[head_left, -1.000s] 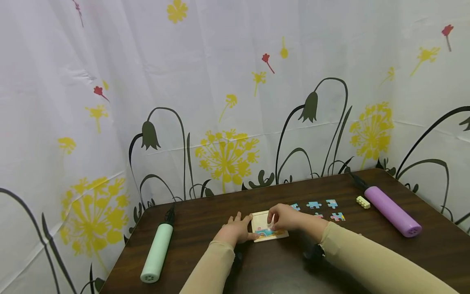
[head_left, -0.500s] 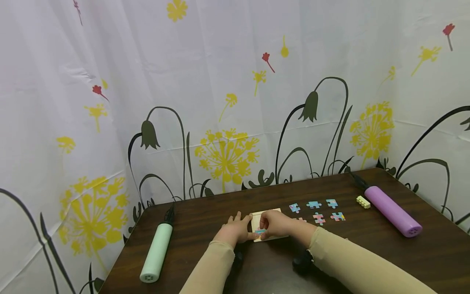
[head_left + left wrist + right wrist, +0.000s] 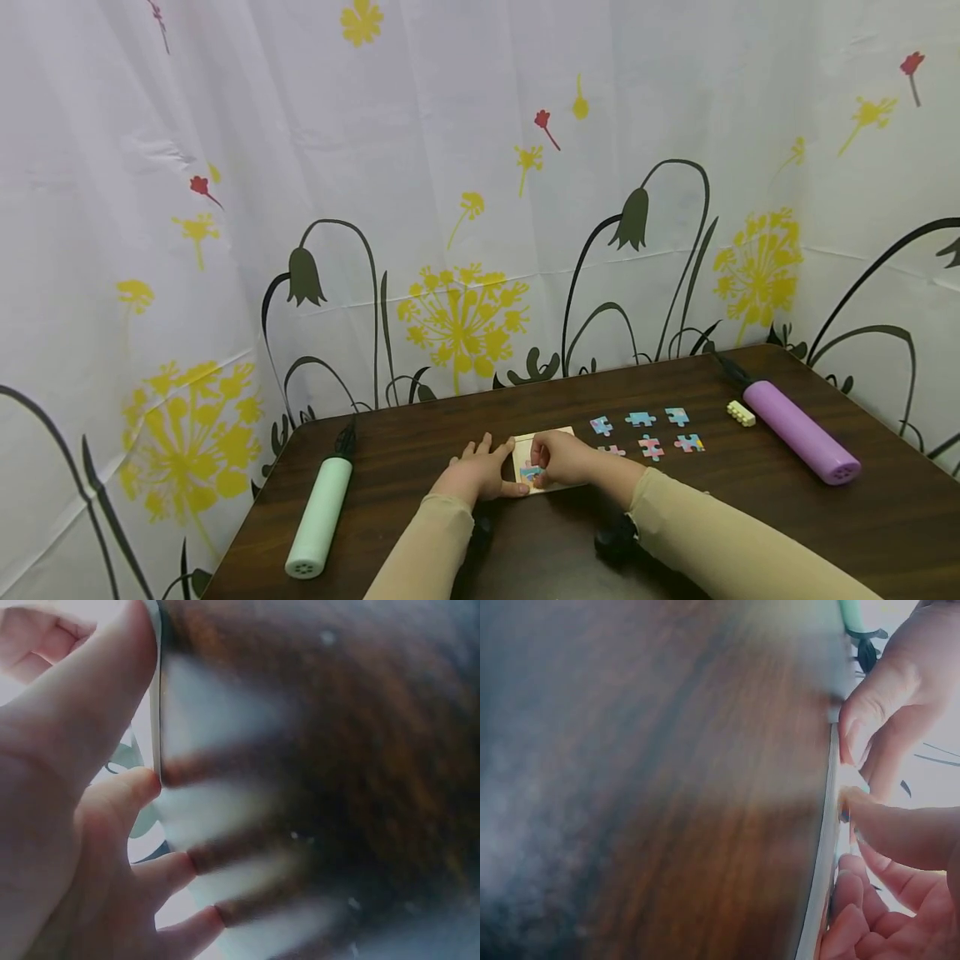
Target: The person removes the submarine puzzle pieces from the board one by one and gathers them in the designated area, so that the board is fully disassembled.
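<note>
A small pale wooden puzzle tray [image 3: 522, 450] lies flat on the dark table, partly covered by the hands. My left hand [image 3: 476, 477] rests at its left side, fingers spread and thumb along the near left corner; in the left wrist view the fingertips reach the tray's edge [image 3: 157, 712]. Over the tray, my right hand [image 3: 566, 458] pinches a small jigsaw piece between curled fingers and thumb, mostly hidden. Blue and orange jigsaw print [image 3: 529, 472] shows in the tray's near left part. The right wrist view shows the right thumb [image 3: 907, 832] low over the tray.
Several loose jigsaw pieces [image 3: 641, 419] lie right of the tray. Beyond them are a pale yellow toy brick [image 3: 741, 413] and a purple tube with a black tip [image 3: 801, 432]. A mint green tube [image 3: 321, 517] lies at the left. A patterned curtain [image 3: 465, 167] hangs behind the table.
My right hand has moved left across the tray to its near left part, uncovering loose pieces on the right. The left hand has stayed nearly still at the tray's left side.
</note>
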